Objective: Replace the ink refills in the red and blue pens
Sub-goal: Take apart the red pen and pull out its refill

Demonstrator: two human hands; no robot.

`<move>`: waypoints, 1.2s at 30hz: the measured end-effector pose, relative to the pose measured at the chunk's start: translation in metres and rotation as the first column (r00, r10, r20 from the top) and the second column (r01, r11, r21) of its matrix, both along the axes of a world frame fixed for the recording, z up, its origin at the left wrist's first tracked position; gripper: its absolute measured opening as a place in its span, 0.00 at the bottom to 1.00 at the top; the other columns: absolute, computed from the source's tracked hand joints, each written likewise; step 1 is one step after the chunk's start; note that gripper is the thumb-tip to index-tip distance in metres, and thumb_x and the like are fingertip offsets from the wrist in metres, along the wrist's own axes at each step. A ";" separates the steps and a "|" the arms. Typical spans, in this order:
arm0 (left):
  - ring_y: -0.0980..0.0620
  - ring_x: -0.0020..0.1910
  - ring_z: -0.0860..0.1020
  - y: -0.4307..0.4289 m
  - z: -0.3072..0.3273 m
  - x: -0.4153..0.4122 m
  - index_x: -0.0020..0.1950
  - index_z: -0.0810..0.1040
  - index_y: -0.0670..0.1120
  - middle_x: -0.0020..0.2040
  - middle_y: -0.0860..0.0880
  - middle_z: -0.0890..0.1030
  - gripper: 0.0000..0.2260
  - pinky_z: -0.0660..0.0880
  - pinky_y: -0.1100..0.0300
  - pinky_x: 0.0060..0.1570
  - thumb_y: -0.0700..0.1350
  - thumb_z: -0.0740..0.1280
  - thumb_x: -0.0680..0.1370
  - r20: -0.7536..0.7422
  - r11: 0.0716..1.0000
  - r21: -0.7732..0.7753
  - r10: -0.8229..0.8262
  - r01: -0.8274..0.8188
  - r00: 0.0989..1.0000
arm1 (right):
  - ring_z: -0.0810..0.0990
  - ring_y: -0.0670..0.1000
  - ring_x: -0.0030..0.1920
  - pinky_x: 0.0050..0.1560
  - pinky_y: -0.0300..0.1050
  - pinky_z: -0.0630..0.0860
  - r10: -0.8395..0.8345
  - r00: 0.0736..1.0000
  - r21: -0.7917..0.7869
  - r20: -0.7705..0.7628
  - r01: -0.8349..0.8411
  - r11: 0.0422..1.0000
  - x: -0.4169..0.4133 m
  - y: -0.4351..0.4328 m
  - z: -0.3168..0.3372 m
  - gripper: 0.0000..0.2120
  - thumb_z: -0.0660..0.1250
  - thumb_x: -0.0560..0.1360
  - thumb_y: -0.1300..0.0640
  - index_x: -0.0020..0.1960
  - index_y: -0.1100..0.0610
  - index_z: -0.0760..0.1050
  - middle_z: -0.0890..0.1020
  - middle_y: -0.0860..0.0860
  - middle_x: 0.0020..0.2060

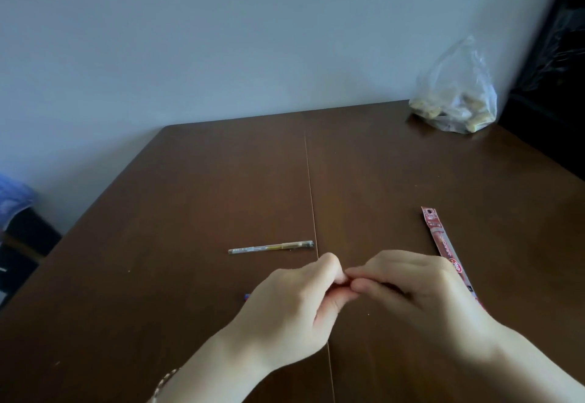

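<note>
Lying flat, clear pen [270, 247] runs left-right — red refill packet [442, 242] points away.

Dim, cool daylight washes the wall [221, 38] an even blue-grey, while a dull sheen lies on the far right of the brown table [474, 168]. Shadows are faint and soft. The left hand [294, 307] and right hand [421, 292] look soft-edged, the plastic bag [456, 95] smeared. The wide lens bows the table's edges, and both side margins blur.
</note>
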State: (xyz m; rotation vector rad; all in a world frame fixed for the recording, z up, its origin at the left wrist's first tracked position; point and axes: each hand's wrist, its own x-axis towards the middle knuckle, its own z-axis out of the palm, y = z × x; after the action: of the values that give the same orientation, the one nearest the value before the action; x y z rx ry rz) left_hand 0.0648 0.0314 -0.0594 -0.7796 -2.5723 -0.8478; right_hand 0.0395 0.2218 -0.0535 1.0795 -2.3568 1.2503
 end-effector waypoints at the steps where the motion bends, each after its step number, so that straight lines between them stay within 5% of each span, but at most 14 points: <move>1: 0.56 0.25 0.69 -0.013 0.001 -0.004 0.40 0.69 0.49 0.28 0.52 0.73 0.07 0.60 0.70 0.24 0.50 0.62 0.76 0.001 0.996 0.035 0.086 -0.086 0.996 | 0.76 0.30 0.41 0.41 0.21 0.67 -0.078 0.997 -0.041 -0.004 0.078 0.996 -0.004 0.011 0.002 0.09 0.64 0.72 0.48 0.44 0.49 0.81 0.80 0.34 0.37; 4: 0.52 0.29 0.77 -0.060 0.004 -0.022 0.40 0.69 0.48 0.31 0.49 0.79 0.06 0.74 0.55 0.28 0.47 0.64 0.75 0.084 0.911 0.041 0.407 -0.411 0.910 | 0.78 0.33 0.40 0.37 0.20 0.66 -0.425 0.898 -0.114 0.110 0.436 0.893 -0.031 0.052 0.007 0.03 0.67 0.71 0.53 0.41 0.45 0.78 0.82 0.34 0.36; 6: 0.53 0.31 0.78 -0.061 -0.002 -0.028 0.41 0.68 0.50 0.34 0.49 0.80 0.05 0.75 0.56 0.28 0.48 0.63 0.75 0.130 0.900 -0.133 0.431 -0.415 0.893 | 0.78 0.40 0.39 0.37 0.22 0.68 -0.507 0.833 0.044 0.220 0.511 0.858 -0.053 0.060 -0.011 0.06 0.66 0.73 0.56 0.43 0.47 0.79 0.81 0.41 0.37; 9: 0.56 0.34 0.78 -0.025 -0.013 -0.028 0.43 0.67 0.53 0.37 0.53 0.79 0.05 0.75 0.64 0.29 0.49 0.62 0.76 0.134 0.936 -0.119 0.346 -0.332 0.929 | 0.76 0.45 0.42 0.39 0.35 0.67 -0.497 0.802 0.250 0.332 0.433 0.866 -0.071 0.039 -0.040 0.10 0.61 0.76 0.57 0.53 0.53 0.79 0.81 0.49 0.43; 11: 0.56 0.38 0.78 -0.012 -0.016 -0.028 0.45 0.69 0.52 0.40 0.55 0.78 0.03 0.75 0.67 0.33 0.49 0.63 0.75 0.163 0.935 -0.050 0.356 -0.352 0.920 | 0.76 0.42 0.42 0.40 0.32 0.67 -0.451 0.818 0.257 0.357 0.379 0.889 -0.074 0.030 -0.047 0.10 0.62 0.76 0.57 0.55 0.53 0.78 0.81 0.46 0.44; 17: 0.55 0.44 0.77 -0.004 -0.024 -0.026 0.49 0.72 0.53 0.47 0.55 0.79 0.04 0.75 0.69 0.39 0.49 0.64 0.75 0.259 0.897 0.048 0.415 -0.440 0.872 | 0.77 0.39 0.38 0.33 0.24 0.69 -0.424 0.815 0.269 0.395 0.339 0.901 -0.087 0.016 -0.042 0.01 0.72 0.69 0.55 0.39 0.50 0.81 0.82 0.44 0.36; 20: 0.56 0.42 0.78 -0.003 -0.023 -0.024 0.46 0.71 0.55 0.44 0.55 0.78 0.03 0.77 0.67 0.39 0.48 0.64 0.75 0.255 0.899 0.077 0.400 -0.431 0.880 | 0.78 0.45 0.42 0.38 0.30 0.71 -0.405 0.803 0.369 0.437 0.250 0.895 -0.089 0.007 -0.051 0.02 0.71 0.69 0.53 0.39 0.52 0.82 0.83 0.49 0.39; 24: 0.56 0.41 0.78 0.002 -0.023 -0.024 0.45 0.71 0.56 0.43 0.56 0.78 0.03 0.77 0.66 0.39 0.49 0.64 0.75 0.256 0.901 0.107 0.383 -0.420 0.888 | 0.71 0.54 0.54 0.56 0.54 0.71 -0.436 0.819 0.463 0.373 0.243 0.852 -0.085 0.004 -0.056 0.06 0.68 0.71 0.51 0.43 0.52 0.83 0.79 0.49 0.43; 27: 0.58 0.41 0.77 0.006 -0.023 -0.026 0.45 0.72 0.55 0.42 0.57 0.78 0.02 0.76 0.69 0.37 0.49 0.64 0.75 0.284 0.895 0.143 0.372 -0.423 0.884 | 0.74 0.53 0.51 0.52 0.50 0.72 -0.454 0.847 0.264 0.277 0.388 0.883 -0.077 0.004 -0.050 0.06 0.67 0.73 0.54 0.45 0.54 0.83 0.81 0.51 0.43; 31: 0.59 0.41 0.79 0.021 -0.025 -0.030 0.45 0.74 0.54 0.41 0.56 0.80 0.03 0.75 0.73 0.36 0.48 0.66 0.74 0.357 0.851 0.294 0.325 -0.436 0.875 | 0.79 0.40 0.31 0.32 0.30 0.73 -0.236 0.806 -0.203 0.543 0.398 0.895 -0.044 -0.011 -0.035 0.04 0.69 0.69 0.49 0.36 0.45 0.81 0.83 0.44 0.29; 36: 0.63 0.39 0.79 0.043 -0.028 -0.030 0.42 0.75 0.52 0.37 0.58 0.80 0.03 0.76 0.71 0.36 0.45 0.68 0.73 0.320 0.857 0.377 0.237 -0.352 0.918 | 0.70 0.46 0.26 0.29 0.38 0.68 0.037 0.615 -0.417 0.787 0.487 0.768 -0.029 -0.029 -0.037 0.13 0.72 0.60 0.46 0.29 0.56 0.79 0.75 0.47 0.22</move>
State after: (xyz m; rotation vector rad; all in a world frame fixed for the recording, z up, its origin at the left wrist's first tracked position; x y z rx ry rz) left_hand 0.0349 0.0747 -0.0877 -0.1366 -2.4791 -1.4203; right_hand 0.0106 0.1928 -0.0902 -0.0530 -2.1260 2.4581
